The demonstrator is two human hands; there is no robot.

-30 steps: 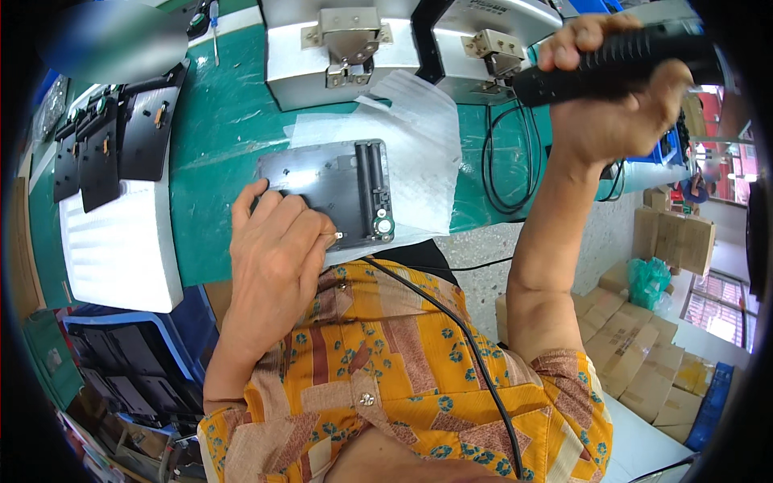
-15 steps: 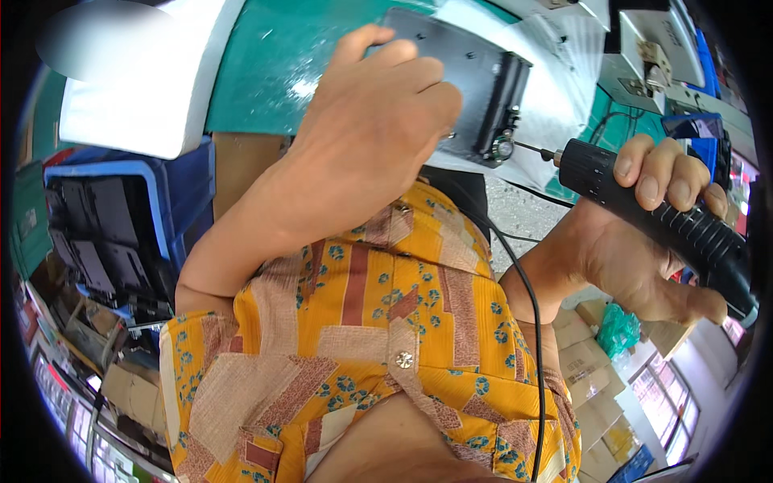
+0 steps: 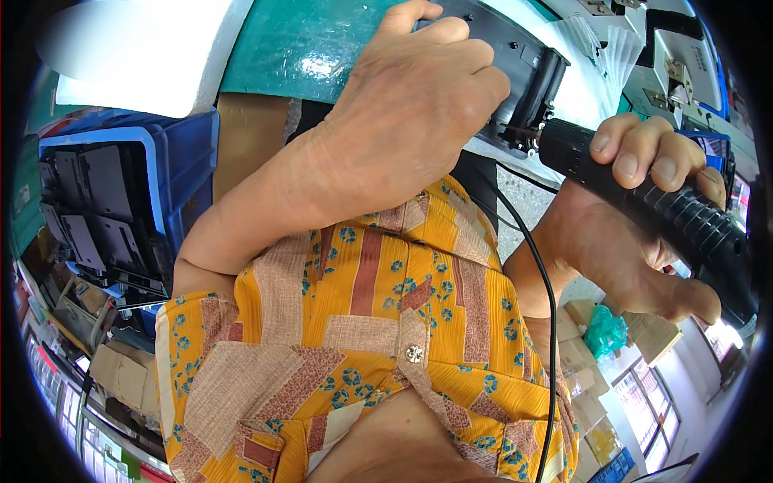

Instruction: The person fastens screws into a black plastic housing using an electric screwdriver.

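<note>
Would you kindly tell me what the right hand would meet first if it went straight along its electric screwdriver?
Most likely the black panel, near its lower right corner, where the electric screwdriver overlaps it in view, with the left hand beyond; depth and contact are unclear.

Bright glare spots the green tabletop (image 3: pixel 302 52) inside a black-rimmed fisheye.

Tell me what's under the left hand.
Under the left hand is a dark flat panel. Some of its surface and a raised black bar along its right side show. The part behind the hand is covered; whatever is there cannot be seen.
</note>
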